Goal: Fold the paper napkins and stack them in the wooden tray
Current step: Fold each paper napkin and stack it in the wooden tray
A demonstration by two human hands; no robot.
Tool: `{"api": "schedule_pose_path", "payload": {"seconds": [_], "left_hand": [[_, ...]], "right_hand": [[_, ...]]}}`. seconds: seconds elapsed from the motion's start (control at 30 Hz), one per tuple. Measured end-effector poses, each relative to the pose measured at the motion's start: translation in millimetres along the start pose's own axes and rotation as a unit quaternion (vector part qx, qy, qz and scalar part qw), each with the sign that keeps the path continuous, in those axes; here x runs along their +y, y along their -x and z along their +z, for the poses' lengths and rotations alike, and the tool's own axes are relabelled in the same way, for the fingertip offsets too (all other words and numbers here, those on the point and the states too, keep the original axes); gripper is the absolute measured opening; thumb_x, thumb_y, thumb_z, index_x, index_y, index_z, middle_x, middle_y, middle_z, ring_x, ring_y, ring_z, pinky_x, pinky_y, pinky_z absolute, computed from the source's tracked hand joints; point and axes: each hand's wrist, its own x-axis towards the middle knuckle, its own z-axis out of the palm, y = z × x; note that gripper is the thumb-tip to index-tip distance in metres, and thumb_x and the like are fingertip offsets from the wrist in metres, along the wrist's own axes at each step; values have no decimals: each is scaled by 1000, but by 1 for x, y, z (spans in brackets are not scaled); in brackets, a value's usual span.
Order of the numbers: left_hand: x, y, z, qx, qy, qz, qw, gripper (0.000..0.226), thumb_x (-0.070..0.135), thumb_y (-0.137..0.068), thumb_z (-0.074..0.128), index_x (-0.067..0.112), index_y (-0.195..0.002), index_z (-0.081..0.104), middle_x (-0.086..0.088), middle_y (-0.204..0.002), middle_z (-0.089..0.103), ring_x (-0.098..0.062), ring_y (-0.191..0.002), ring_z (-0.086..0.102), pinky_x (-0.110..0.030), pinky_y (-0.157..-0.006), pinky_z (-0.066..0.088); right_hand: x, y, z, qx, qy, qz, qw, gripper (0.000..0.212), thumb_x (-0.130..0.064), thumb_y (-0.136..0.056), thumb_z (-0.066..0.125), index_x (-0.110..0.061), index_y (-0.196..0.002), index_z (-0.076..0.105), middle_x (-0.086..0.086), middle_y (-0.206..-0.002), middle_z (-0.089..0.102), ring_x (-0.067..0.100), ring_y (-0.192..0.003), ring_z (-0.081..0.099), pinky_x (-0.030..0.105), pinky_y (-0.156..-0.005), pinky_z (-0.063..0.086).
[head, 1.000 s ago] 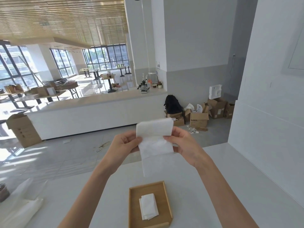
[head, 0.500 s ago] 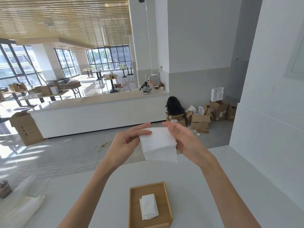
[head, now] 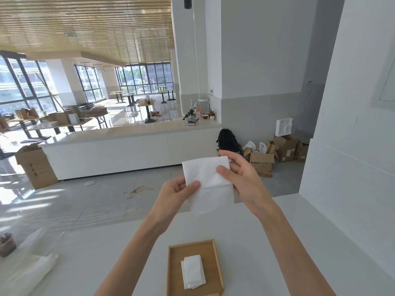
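Mid-fold: left hand (head: 177, 193) & right hand (head: 242, 178) both pinch 1 napkin (head: 208, 189), held above the table's (head: 277, 231) far edge. Next, prob. 1 more fold, then onto the stack (head: 193, 272) in the wooden tray (head: 191, 243) at the near edge.

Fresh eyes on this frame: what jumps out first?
The white napkin held up mid-frame, pinched between the left hand and right hand. Below it, at the bottom edge, a wooden tray holds folded napkins. Cardboard boxes are piled behind, at right.
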Motion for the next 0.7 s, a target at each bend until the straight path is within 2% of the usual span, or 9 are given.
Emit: {"api": "schedule_pose_path", "payload": {"seconds": [0.07, 0.1, 0.17, 0.23, 0.37, 0.47, 0.53, 0.6, 0.7], "left_hand": [[3, -2, 0, 14, 5, 6, 1000, 22, 13, -98, 59, 7, -116, 71, -10, -112, 76, -26, -105, 72, -37, -94, 57], [4, -3, 0, 17, 4, 7, 1000, 23, 13, -98, 58, 7, -117, 70, -9, -112, 76, -25, -104, 72, -35, -92, 58], [6, -4, 0, 17, -7, 9, 1000, 22, 13, -100, 57, 8, -117, 69, -7, -109, 78, -21, -98, 74, -28, -80, 60], [7, -3, -1, 10, -26, 10, 1000, 22, 14, -100, 56, 10, -117, 69, -4, -104, 78, -16, -92, 75, -25, -73, 59], [5, -2, -7, -18, -60, 20, 998, 24, 8, -99, 57, 10, -119, 69, -9, -109, 77, -18, -97, 74, -30, -82, 59], [0, -2, -12, -11, -55, 23, 998, 27, 1, -98, 55, 11, -116, 73, -6, -115, 76, -20, -108, 71, -31, -93, 56], [-2, -3, -15, 7, -33, 19, 999, 31, -2, -98, 53, 13, -107, 77, -3, -117, 75, -20, -113, 68, -32, -97, 53], [-2, -4, -15, 23, 5, 12, 1000, 32, -4, -99, 49, 10, -104, 77, -2, -118, 75, -18, -112, 68, -26, -92, 54], [-4, -5, -16, 26, 65, 0, 998, 27, 1, -101, 47, 4, -111, 71, -6, -116, 74, -18, -105, 68, -23, -86, 55]], "right_hand": [[1, 1, -5, -19, -15, 25, 999, 50, -19, -93, 68, -30, -138, 49, 8, -112, 76, 22, -101, 72, 35, -87, 58], [3, 2, -8, -37, -13, 43, 998, 57, -20, -92, 69, -32, -142, 45, 8, -114, 76, 24, -106, 72, 38, -93, 56], [8, 4, -12, -73, 1, 70, 995, 65, -14, -91, 70, -29, -146, 40, 11, -117, 75, 29, -110, 70, 44, -98, 53], [13, 6, -14, -83, 11, 79, 993, 60, -7, -91, 69, -20, -144, 45, 13, -117, 74, 32, -110, 70, 46, -97, 54], [17, 6, -16, -60, 1, 69, 996, 34, -3, -91, 66, -16, -123, 63, 5, -113, 77, 26, -107, 72, 45, -95, 55], [21, 4, -17, -48, 6, 36, 998, 23, 2, -93, 61, -15, -105, 71, -4, -99, 78, 14, -95, 72, 26, -84, 57], [22, 3, -18, -38, 24, 8, 999, 38, 12, -93, 52, -18, -88, 74, -10, -88, 76, 3, -84, 69, 16, -73, 52], [22, 0, -18, -42, 39, -16, 998, 47, 16, -92, 47, -19, -80, 75, -10, -88, 76, 1, -82, 67, 14, -69, 50], [24, 0, -17, -48, 79, -54, 994, 44, 16, -93, 48, -16, -81, 75, -15, -86, 75, -2, -77, 64, 15, -59, 47]]}}
